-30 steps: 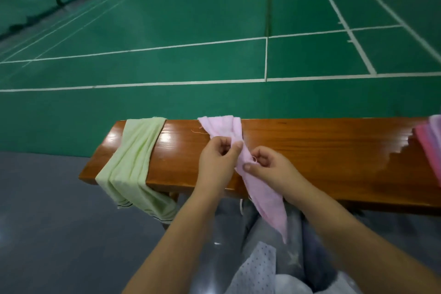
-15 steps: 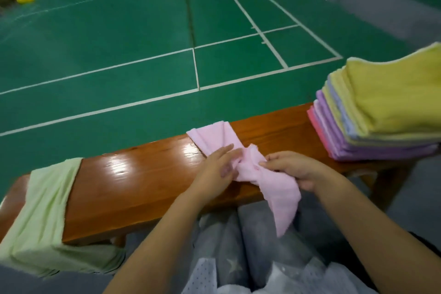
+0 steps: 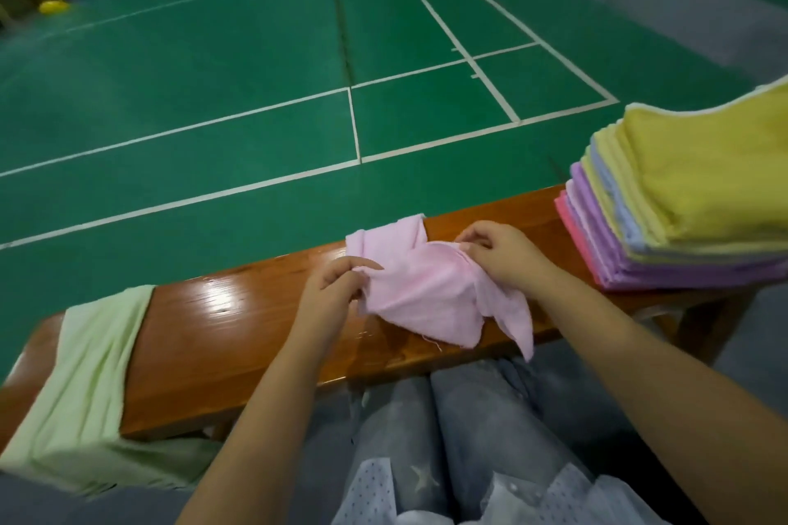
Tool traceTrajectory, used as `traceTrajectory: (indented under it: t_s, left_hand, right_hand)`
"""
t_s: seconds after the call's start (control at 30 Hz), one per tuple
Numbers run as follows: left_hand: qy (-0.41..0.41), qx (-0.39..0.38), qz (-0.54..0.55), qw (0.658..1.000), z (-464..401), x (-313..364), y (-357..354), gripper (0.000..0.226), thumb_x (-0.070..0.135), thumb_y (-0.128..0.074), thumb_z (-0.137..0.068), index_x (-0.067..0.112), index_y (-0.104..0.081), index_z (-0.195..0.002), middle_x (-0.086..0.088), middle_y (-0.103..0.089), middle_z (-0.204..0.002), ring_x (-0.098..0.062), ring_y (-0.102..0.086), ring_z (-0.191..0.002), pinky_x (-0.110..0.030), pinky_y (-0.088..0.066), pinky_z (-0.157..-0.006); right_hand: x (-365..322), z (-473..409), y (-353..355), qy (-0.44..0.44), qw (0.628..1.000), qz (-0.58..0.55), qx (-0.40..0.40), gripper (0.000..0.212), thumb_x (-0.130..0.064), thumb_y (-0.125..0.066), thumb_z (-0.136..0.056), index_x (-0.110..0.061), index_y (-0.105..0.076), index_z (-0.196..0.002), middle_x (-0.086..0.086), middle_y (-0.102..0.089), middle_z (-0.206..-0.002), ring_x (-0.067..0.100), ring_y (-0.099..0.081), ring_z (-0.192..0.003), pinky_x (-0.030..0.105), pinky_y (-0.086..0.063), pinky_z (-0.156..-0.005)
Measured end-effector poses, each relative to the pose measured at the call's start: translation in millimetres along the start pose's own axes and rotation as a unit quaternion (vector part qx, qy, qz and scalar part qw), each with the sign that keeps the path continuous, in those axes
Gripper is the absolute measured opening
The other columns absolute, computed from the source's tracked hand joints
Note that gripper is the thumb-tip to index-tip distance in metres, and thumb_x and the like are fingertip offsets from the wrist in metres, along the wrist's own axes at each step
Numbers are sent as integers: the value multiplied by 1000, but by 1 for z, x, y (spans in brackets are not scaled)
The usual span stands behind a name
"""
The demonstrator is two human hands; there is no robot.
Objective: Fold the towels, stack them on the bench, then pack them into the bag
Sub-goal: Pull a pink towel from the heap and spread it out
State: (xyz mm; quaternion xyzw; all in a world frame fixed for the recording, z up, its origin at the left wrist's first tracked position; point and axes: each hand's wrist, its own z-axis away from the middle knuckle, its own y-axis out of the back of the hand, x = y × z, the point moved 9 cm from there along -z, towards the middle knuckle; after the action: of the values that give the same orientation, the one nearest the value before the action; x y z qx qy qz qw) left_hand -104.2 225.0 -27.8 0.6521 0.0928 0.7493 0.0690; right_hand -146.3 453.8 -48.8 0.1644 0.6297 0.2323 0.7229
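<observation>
A crumpled pink towel (image 3: 420, 290) lies across the middle of the glossy wooden bench (image 3: 221, 332). My left hand (image 3: 330, 290) pinches its left edge. My right hand (image 3: 499, 251) pinches the towel's upper right edge, and a corner hangs over the bench's near side. A pale green towel (image 3: 85, 379) drapes unfolded over the left end of the bench. On the right end stands a tall stack of folded towels (image 3: 682, 200) in yellow, blue, purple and pink. No bag is in view.
Beyond the bench stretches a green court floor (image 3: 256, 68) with white lines. My knees in grey jeans (image 3: 447, 431) sit just in front of the bench. Grey floor lies to the right and left below.
My hands have spread apart, opening the bunched pink towel wider on the bench. The view has swung right, bringing the folded stack closer into the picture.
</observation>
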Motion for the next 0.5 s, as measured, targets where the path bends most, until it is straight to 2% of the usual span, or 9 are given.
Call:
traceTrajectory:
  t_s: [0.03, 0.1, 0.17, 0.23, 0.33, 0.4, 0.5]
  left_hand:
    - [-1, 9, 7, 1000, 2, 0, 6, 32, 3, -46, -92, 14, -73, -78, -10, -63, -85, -21, -55, -80, -32, -48, -68]
    - [16, 37, -1, 999, 6, -9, 19, 28, 5, -46, -93, 12, -71, -84, -16, -62, -92, -22, -54, -77, -28, -49, -60]
    - [66, 79, -13, 995, 10, -30, 36, 25, 6, -45, -94, 12, -69, -91, -14, -62, -93, -22, -57, -76, -26, -51, -54]
    - [114, 122, -20, 986, 15, -56, 53, 22, 9, -46, -94, 12, -67, -100, -10, -66, -96, -23, -62, -80, -31, -56, -62]
    - [147, 161, -1, 976, 21, -85, 66, 22, 13, -47, -95, 12, -64, -109, -4, -65, -100, -19, -62, -90, -33, -57, -75]
    - [153, 167, 18, 974, 24, -94, 64, 18, 16, -47, -97, 15, -64, -105, 0, -63, -100, -15, -59, -90, -29, -52, -71]
    - [140, 168, 11, 976, 25, -95, 61, 14, 20, -51, -97, 19, -64, -98, 5, -63, -97, -12, -58, -89, -25, -50, -67]
  right_hand:
    - [-11, -8, -4, 26, 999, 29, 13, 13, -17, -52, -95, -19, -63, -103, -1, -63, -103, 16, -58, -94, 26, -47, -73]
    - [-26, -21, -14, 61, 993, 99, 35, 18, -15, -53, -94, -15, -62, -109, 5, -62, -111, 23, -58, -100, 35, -49, -84]
    - [-33, -19, -20, 79, 984, 151, 50, 23, -20, -56, -93, -14, -61, -114, 8, -57, -115, 26, -56, -102, 39, -47, -90]
    - [-29, -6, -25, 94, 981, 160, 50, 23, -27, -61, -90, -15, -62, -110, 5, -54, -111, 23, -55, -97, 41, -48, -88]
    - [7, 20, -39, 53, 973, 224, -22, 29, -40, -67, -84, -22, -65, -107, -2, -52, -115, 18, -52, -102, 34, -47, -91]
    - [39, 31, -43, -2, 962, 267, -60, 36, -42, -68, -83, -24, -64, -113, -1, -49, -123, 21, -50, -109, 37, -45, -94]
    - [64, 35, -29, -36, 966, 256, -2, 27, -32, -64, -88, -20, -64, -111, 6, -52, -124, 25, -51, -108, 40, -47, -91]
